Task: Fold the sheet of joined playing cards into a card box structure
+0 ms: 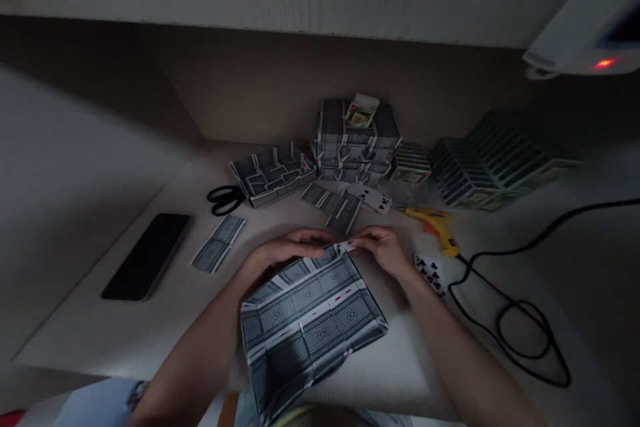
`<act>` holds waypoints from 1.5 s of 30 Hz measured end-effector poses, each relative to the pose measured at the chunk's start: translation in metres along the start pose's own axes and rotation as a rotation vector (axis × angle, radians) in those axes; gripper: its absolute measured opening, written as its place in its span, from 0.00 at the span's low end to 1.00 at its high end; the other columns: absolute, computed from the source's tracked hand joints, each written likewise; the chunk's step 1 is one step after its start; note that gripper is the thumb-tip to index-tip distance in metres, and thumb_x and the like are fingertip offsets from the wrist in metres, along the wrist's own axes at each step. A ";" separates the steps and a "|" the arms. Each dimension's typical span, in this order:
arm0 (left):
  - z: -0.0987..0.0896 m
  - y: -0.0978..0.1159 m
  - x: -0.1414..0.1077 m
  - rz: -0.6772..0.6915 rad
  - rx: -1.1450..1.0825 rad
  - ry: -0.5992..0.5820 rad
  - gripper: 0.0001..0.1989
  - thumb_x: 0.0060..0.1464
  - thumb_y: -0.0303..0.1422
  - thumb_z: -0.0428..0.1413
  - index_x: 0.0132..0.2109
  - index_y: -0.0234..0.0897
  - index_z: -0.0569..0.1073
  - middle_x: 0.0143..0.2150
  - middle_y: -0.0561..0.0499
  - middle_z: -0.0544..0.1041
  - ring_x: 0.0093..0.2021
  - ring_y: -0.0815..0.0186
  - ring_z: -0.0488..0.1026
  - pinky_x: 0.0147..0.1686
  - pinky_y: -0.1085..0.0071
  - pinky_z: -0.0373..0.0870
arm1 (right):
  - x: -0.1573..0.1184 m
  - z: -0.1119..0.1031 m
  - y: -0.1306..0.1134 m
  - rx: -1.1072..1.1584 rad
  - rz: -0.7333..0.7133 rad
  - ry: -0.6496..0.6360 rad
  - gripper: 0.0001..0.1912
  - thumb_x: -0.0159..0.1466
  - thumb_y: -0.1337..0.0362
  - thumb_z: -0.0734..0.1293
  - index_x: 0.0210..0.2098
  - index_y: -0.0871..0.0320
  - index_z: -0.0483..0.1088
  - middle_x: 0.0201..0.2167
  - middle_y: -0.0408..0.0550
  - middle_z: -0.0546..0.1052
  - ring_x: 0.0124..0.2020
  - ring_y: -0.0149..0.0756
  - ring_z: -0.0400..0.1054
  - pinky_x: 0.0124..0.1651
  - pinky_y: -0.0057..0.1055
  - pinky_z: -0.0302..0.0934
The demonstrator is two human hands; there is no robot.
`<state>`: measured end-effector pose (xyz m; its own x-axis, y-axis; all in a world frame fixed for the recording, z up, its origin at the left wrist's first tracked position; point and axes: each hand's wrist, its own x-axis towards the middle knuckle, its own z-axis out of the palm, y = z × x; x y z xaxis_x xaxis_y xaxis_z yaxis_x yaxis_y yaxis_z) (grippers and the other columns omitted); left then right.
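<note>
An open box made of playing cards, grey-patterned backs showing, tilts towards me just above the table's front part. My left hand is closed on its far edge, fingers on the outside. At the same far edge, near the right corner, my right hand pinches a small white piece of playing card. The fingertips of both hands are close together there. Just beyond them lie several loose cards, some face down and some face up. Whether that white piece is fixed to the box is hidden by the fingers.
A yellow glue gun with a looping black cable lies right, near clubs cards. Left are a phone, black scissors and a card tray. Stacked card boxes and card packs stand behind.
</note>
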<state>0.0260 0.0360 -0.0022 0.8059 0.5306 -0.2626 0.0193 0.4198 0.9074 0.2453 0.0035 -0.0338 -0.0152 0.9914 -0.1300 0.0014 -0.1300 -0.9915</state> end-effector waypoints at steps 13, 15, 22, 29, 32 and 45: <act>-0.002 0.000 0.001 -0.038 0.038 -0.040 0.22 0.41 0.32 0.60 0.48 0.37 0.70 0.43 0.47 0.74 0.41 0.63 0.70 0.41 0.69 0.62 | -0.004 0.003 0.002 -0.028 -0.007 -0.020 0.06 0.43 0.60 0.71 0.21 0.54 0.74 0.21 0.43 0.77 0.22 0.34 0.69 0.27 0.31 0.65; -0.003 -0.001 0.001 -0.030 0.051 -0.044 0.22 0.42 0.32 0.60 0.48 0.38 0.70 0.43 0.47 0.74 0.42 0.62 0.69 0.41 0.70 0.62 | -0.005 0.006 0.003 -0.016 0.001 -0.023 0.05 0.44 0.61 0.70 0.21 0.54 0.74 0.20 0.42 0.76 0.22 0.34 0.69 0.27 0.31 0.65; -0.007 -0.004 0.004 0.027 0.104 -0.083 0.23 0.44 0.32 0.59 0.49 0.35 0.68 0.42 0.48 0.73 0.42 0.65 0.68 0.43 0.70 0.61 | -0.005 0.011 0.006 -0.055 -0.019 -0.043 0.03 0.47 0.65 0.67 0.21 0.55 0.74 0.21 0.43 0.76 0.23 0.33 0.68 0.29 0.30 0.63; -0.004 -0.005 0.006 0.056 0.090 -0.065 0.22 0.44 0.33 0.59 0.49 0.37 0.67 0.45 0.49 0.71 0.43 0.65 0.68 0.42 0.71 0.62 | -0.003 0.007 0.005 -0.130 -0.059 -0.104 0.06 0.47 0.63 0.69 0.25 0.57 0.73 0.24 0.44 0.76 0.27 0.32 0.67 0.32 0.27 0.60; -0.003 -0.004 0.006 0.049 0.088 -0.035 0.22 0.46 0.34 0.58 0.50 0.37 0.67 0.47 0.48 0.71 0.45 0.63 0.67 0.43 0.70 0.61 | -0.002 0.002 0.001 -0.052 -0.048 -0.100 0.08 0.47 0.62 0.70 0.27 0.58 0.73 0.25 0.43 0.76 0.27 0.31 0.67 0.33 0.26 0.60; -0.001 0.000 0.005 0.053 0.133 -0.013 0.23 0.44 0.35 0.58 0.50 0.39 0.67 0.48 0.47 0.71 0.45 0.62 0.67 0.43 0.69 0.61 | 0.000 0.003 0.005 -0.053 0.003 -0.039 0.06 0.45 0.62 0.69 0.20 0.58 0.71 0.19 0.39 0.72 0.22 0.27 0.62 0.29 0.25 0.55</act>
<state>0.0292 0.0393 -0.0032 0.8156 0.5393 -0.2099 0.0542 0.2900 0.9555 0.2426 0.0024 -0.0387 -0.0539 0.9895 -0.1340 0.0543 -0.1311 -0.9899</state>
